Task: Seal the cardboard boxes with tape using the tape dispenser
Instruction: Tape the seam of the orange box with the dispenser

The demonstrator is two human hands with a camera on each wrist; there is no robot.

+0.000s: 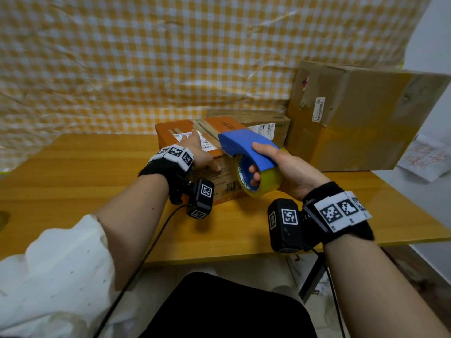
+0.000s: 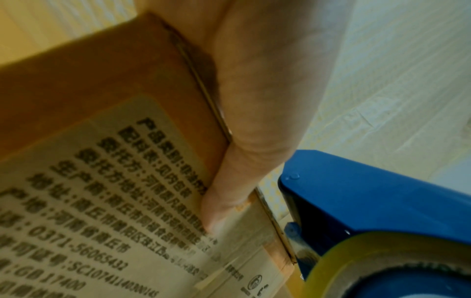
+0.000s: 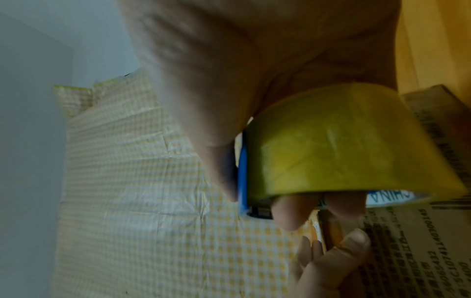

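Three cardboard boxes sit on the wooden surface [image 1: 73, 172], and the small orange-brown cardboard box [image 1: 175, 129] at the front serves as the landmark. The left hand [image 1: 197, 152] lies across the top of this box with the fingers fairly straight over the white shipping label [image 1: 195, 140], while the thumb hooks over the near upper edge and presses on the printed front face (the left wrist view shows this most plainly). That hold probably keeps the box from sliding when the tape is pulled.

The right hand [image 1: 275, 164] grips the blue plastic tape dispenser [image 1: 246, 145], fingers curled through the core of the yellowish roll of clear tape [image 1: 266, 181] and thumb on the blue shell. The dispenser sits against the box's right front corner, nose tilted up over the top edge, roll hanging beside the front face. This looks like the start or the end of a run along the top seam; whether tape already sticks there cannot be told.

Behind the orange-brown box stands a flat olive-brown carton [image 1: 263, 123], and to its right, a large plain brown carton [image 1: 353, 118]. Yellow checked cloth [image 1: 146, 57] hangs behind them all.
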